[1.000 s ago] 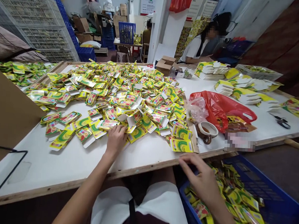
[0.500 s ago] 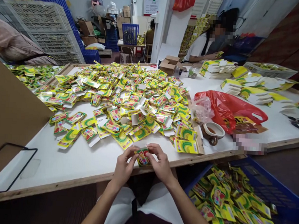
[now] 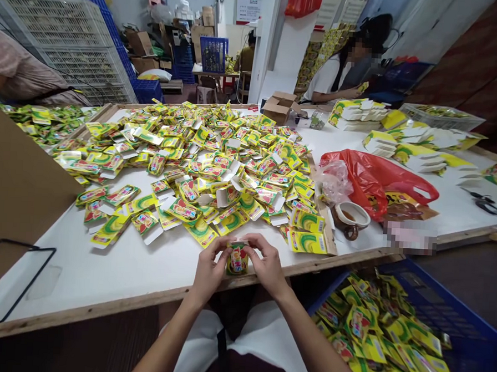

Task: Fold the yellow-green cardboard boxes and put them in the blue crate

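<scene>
Between my hands, at the near edge of the white table (image 3: 144, 269), a small green and yellow box (image 3: 238, 260) stands roughly upright with its printed face toward me. My left hand (image 3: 211, 264) pinches its left side near the top, fingers curled behind. On the right side, my right hand (image 3: 265, 264) holds it the same way, thumb in front. A white edge shows at the box's top. Just beyond lies a large heap of similar boxes (image 3: 203, 161), several with open white flaps.
Right of the heap are a red plastic bag (image 3: 357, 172), a brown cup (image 3: 351, 216) and scissors (image 3: 484, 201). A blue crate (image 3: 446, 307) of filled packets stands below the edge at right. Cardboard (image 3: 19, 190) rises at left. Other people sit farther off.
The box between my hands now stands straighter, with more of its printed front showing. Both hands still hold it. The view has shifted slightly.
</scene>
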{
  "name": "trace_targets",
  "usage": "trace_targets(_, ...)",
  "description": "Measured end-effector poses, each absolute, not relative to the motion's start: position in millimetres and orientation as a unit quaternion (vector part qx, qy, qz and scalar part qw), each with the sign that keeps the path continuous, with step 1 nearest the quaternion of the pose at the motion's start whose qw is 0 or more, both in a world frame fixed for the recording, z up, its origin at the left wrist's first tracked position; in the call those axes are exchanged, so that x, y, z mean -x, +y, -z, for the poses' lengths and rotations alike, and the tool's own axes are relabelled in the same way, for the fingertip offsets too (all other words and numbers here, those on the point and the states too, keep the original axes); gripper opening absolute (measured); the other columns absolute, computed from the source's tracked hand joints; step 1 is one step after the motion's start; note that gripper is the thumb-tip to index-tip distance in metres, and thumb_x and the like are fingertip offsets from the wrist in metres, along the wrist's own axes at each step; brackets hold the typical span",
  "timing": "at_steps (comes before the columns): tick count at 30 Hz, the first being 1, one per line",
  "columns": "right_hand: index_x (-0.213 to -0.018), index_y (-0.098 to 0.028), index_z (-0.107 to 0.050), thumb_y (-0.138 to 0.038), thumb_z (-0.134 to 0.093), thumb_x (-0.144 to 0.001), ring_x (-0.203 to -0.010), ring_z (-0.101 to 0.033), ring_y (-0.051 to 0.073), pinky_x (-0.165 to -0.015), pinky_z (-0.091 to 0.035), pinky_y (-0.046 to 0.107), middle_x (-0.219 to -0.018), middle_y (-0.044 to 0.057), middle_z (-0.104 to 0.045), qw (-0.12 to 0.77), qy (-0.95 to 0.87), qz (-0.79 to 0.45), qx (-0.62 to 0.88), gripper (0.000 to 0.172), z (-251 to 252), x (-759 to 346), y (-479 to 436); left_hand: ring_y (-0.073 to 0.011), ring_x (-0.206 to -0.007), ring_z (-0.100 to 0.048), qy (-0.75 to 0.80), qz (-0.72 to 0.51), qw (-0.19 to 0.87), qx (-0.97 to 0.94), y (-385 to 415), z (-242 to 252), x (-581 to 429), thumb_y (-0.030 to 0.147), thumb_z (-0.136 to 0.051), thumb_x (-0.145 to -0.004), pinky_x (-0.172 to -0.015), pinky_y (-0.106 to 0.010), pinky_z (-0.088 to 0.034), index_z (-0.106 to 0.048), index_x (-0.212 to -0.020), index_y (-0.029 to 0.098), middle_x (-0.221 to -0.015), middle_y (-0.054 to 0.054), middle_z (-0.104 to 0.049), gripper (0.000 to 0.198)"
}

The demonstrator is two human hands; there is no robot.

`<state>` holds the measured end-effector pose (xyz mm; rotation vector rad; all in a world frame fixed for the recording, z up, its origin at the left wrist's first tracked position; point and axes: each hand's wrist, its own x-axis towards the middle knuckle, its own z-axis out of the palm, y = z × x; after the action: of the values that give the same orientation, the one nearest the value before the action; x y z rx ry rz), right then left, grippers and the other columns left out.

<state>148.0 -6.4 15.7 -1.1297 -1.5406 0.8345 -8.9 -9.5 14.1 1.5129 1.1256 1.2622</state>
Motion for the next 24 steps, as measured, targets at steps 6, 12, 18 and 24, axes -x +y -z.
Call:
trace_targets(6,-0.093,-0.020,-0.069,-0.022,-0.061,-0.084,-0.094,-0.063,0.020,-0.085,-0.049,0.033,-0.094,0.007,-0.068,0.479,-0.688,-0.334,0.430,0.012,-31.5,-150.7,-9.7,-0.0199,-0.097,-0.062,0.465,-0.490,0.376,-0.634,-16.0,-21.0,11.1,0.024,-0.058,-0.083,-0.090,-0.034,-0.046,-0.066,-0.091,0.018,-0.099,-0.007,-0.068,0.013)
trace_targets(12,-0.089,-0.019,-0.068,-0.023,-0.058,-0.086,-0.077,-0.064,0.018,-0.071,-0.050,0.029,-0.085,0.005,-0.070,0.462,-0.679,-0.315,0.476,0.011,-36.2,-146.3,-5.9,-0.0165,-0.081,-0.063,0.508,-0.490,0.379,-0.598,-15.6,-26.8,4.4,0.027,-0.058,-0.083,-0.075,-0.028,-0.050,-0.066,-0.090,0.018,-0.086,-0.004,-0.069,0.014)
trace_targets(18,-0.087,-0.019,-0.069,-0.025,-0.056,-0.087,-0.080,-0.065,0.019,-0.075,-0.052,0.032,-0.084,0.005,-0.070,0.472,-0.671,-0.336,0.463,0.014,-32.5,-149.3,-5.6,-0.0187,-0.091,-0.063,0.480,-0.514,0.353,-0.617,-17.0,-16.7,8.2,0.024,-0.058,-0.084,-0.084,-0.033,-0.049,-0.068,-0.091,0.020,-0.092,-0.005,-0.069,0.013)
trace_targets(24,-0.087,-0.020,-0.070,-0.021,-0.059,-0.084,-0.087,-0.065,0.020,-0.080,-0.052,0.034,-0.089,0.007,-0.070,0.495,-0.676,-0.345,0.423,0.011,-18.6,-143.8,-9.4,-0.0191,-0.096,-0.062,0.435,-0.515,0.339,-0.656,-24.0,-5.7,13.6,0.019,-0.058,-0.084,-0.085,-0.034,-0.050,-0.069,-0.098,0.024,-0.099,-0.006,-0.067,0.019)
